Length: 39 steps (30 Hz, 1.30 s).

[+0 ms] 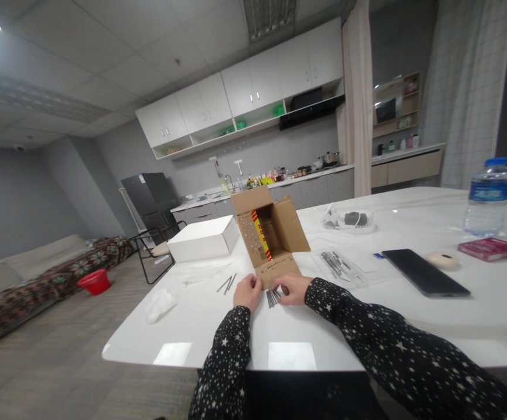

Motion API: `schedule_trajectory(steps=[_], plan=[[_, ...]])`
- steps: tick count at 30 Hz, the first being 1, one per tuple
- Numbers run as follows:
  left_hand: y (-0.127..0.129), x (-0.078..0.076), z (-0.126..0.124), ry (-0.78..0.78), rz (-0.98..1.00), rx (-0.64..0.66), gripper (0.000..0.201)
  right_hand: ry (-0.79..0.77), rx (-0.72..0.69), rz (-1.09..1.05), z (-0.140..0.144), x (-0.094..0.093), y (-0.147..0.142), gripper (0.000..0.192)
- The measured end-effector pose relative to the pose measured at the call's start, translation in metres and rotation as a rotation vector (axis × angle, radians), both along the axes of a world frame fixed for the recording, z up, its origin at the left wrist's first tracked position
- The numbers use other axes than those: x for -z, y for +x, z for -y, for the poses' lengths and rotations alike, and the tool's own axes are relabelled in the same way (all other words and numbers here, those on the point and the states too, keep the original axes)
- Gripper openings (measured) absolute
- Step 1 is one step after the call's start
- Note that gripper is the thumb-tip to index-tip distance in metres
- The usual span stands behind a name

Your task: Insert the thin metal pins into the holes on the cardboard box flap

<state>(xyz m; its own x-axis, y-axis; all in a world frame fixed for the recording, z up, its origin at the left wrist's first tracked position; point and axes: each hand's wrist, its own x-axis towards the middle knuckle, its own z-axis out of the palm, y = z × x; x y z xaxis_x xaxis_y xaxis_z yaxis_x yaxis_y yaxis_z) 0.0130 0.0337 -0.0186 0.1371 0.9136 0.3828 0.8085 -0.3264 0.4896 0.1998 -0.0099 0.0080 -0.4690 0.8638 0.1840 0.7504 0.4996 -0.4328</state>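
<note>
left hand (247, 291): curled on the desk (218, 335) just in front of the cardboard box (268, 233), fingertips touching the near flap. I can't tell if it's actually pinching anything.

right hand (294, 289): fingers drawn together at the top end of the little bundle of nails (273, 297), looks like a loose pinch on them. The exact grip is too small to make out.

nails: a small grey cluster lying between the two hands, fanning out toward the near edge, right at the foot of the box flap.

cardboard box: open and tilted back, flaps up, something with red and yellow print inside. It sits mid-desk, just beyond both hands.

loose nails (227, 283): a couple of strays to the left of the left hand, apart from the bundle.

other stuff: white box (203, 238) far left, crumpled tissue (159, 304) near left, clear packet of metal bits (336, 263) to the right, dark tablet (423, 272), tape roll (441, 259), red packet (489, 248) and water bottle (489, 195) further right.

how I'd do it well: square the heads up against the desk so the bundle stays even, keep the other hand steadying the flap so the box doesn't tip, and pull the strays in so none roll off.
</note>
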Motion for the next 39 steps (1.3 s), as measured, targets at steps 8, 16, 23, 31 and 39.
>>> schedule_trajectory(steps=[8,16,23,31,39], plan=[[0.001,-0.002,0.0,-0.022,-0.011,-0.012,0.029,0.024,0.008,0.018,-0.005,0.006,0.0,0.032],[0.001,-0.004,0.002,-0.016,-0.003,-0.008,0.027,0.013,0.242,0.142,-0.005,0.003,0.0,0.017],[0.002,-0.005,0.004,-0.028,0.01,-0.014,0.027,-0.021,0.327,0.157,0.002,-0.005,0.002,0.011],[0.001,-0.003,0.002,-0.019,0.003,-0.005,0.027,-0.045,0.381,0.172,0.008,-0.016,0.005,0.01],[0.002,-0.003,0.001,-0.041,-0.006,-0.017,0.027,-0.087,0.479,0.196,0.012,-0.015,0.006,0.026]])
